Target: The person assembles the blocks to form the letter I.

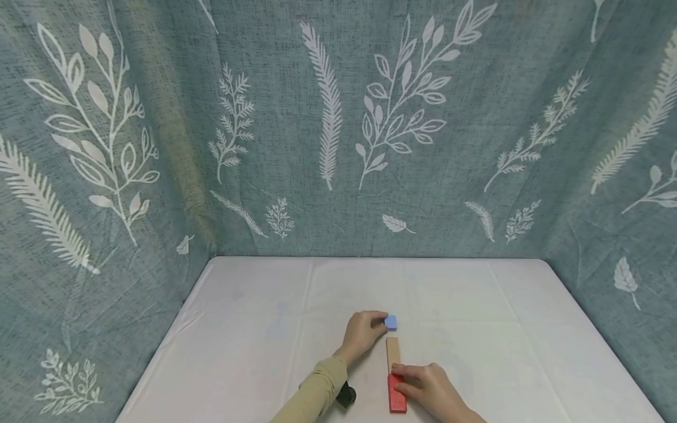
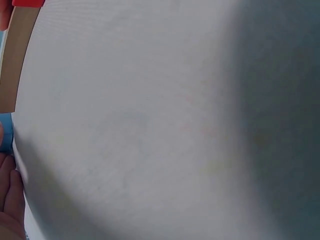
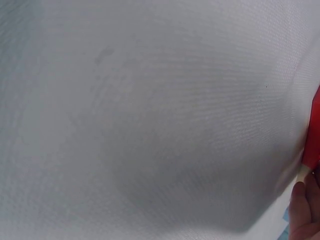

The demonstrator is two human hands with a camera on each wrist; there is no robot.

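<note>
In the head view my left hand (image 1: 365,332) reaches over the table and pinches a small blue block (image 1: 391,322) between thumb and fingers. Below that block, a long natural-wood block (image 1: 393,351) lies in line with a red rectangular block (image 1: 397,402). My right hand (image 1: 431,385) holds the red block around its upper end, fingertips right where it meets the wooden one. The left wrist view has the blue block (image 2: 6,131) close to the wooden block's end (image 2: 15,75). In the right wrist view, fingers (image 3: 300,207) are by the red block (image 3: 312,132).
A white cloth covers the table (image 1: 254,329). A black object (image 1: 346,395) shows at the left wrist, partly behind the sleeve (image 1: 322,382). Green-grey curtains (image 1: 285,147) with white leaf prints hang at the back and both sides.
</note>
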